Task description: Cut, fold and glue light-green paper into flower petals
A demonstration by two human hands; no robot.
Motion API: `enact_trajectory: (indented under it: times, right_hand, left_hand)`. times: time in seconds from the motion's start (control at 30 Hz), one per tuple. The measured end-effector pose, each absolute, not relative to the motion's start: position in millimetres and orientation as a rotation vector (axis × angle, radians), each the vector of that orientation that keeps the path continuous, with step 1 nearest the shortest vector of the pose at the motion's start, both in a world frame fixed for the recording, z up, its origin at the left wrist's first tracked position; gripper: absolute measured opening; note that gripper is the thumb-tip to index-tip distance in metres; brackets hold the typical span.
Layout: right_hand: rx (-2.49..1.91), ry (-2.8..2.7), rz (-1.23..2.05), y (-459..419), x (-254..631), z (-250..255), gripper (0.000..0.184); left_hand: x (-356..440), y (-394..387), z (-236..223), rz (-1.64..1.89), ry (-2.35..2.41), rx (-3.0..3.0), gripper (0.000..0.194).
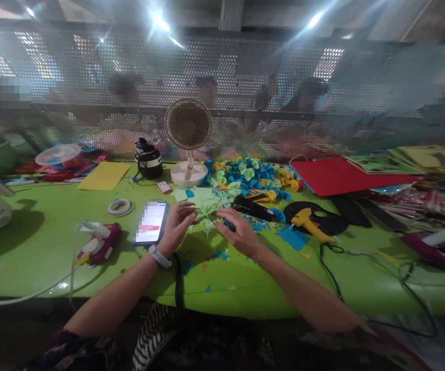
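Between my two hands is a pale green folded-paper flower [207,209] with pointed petals. My left hand [176,226], with a watch on its wrist, pinches the flower's left side. At the opposite edge, the fingers of my right hand [238,231] are closed on a petal. Something small and dark blue shows by the right fingers, too hidden to name. Pale green paper sheets [202,197] lie just behind the flower. A black stapler [257,208] rests to the right of them. Small blue and green paper scraps [222,254] are scattered below my hands.
Behind my hands are a desk fan [188,124] and a pile of blue, green and yellow paper flowers [249,175]. A lit phone [150,222] and tape roll [120,207] lie left. A yellow glue gun [311,224] and power strips with cords [100,245] sit either side.
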State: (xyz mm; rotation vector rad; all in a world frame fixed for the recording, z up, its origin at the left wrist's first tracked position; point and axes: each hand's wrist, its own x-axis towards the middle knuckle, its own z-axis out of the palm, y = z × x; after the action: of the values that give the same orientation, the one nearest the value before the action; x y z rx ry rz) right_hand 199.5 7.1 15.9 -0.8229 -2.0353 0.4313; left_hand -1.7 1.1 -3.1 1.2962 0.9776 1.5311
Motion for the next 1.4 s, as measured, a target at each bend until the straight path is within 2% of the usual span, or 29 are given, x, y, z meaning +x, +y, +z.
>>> enact_trajectory:
  times: [0.33,0.63,0.9,1.4]
  right_hand:
    - [-0.866,-2.073,0.438,8,199,11,0.024]
    - [-0.812,-2.105,0.462,4,197,11,0.026]
    - [-0.872,-2.065,0.439,13,199,6,0.026]
    - [-1.017,-1.925,0.412,29,205,3,0.027]
  left_hand:
    - [-2,7,-9,1.515,1.052,1.315,0.043]
    - [-2,5,-9,1.509,1.124,1.445,0.039]
    - [-3,7,-13,1.526,1.148,1.42,0.042]
    - [-6,11,-13,1.548,1.17,1.448,0.037]
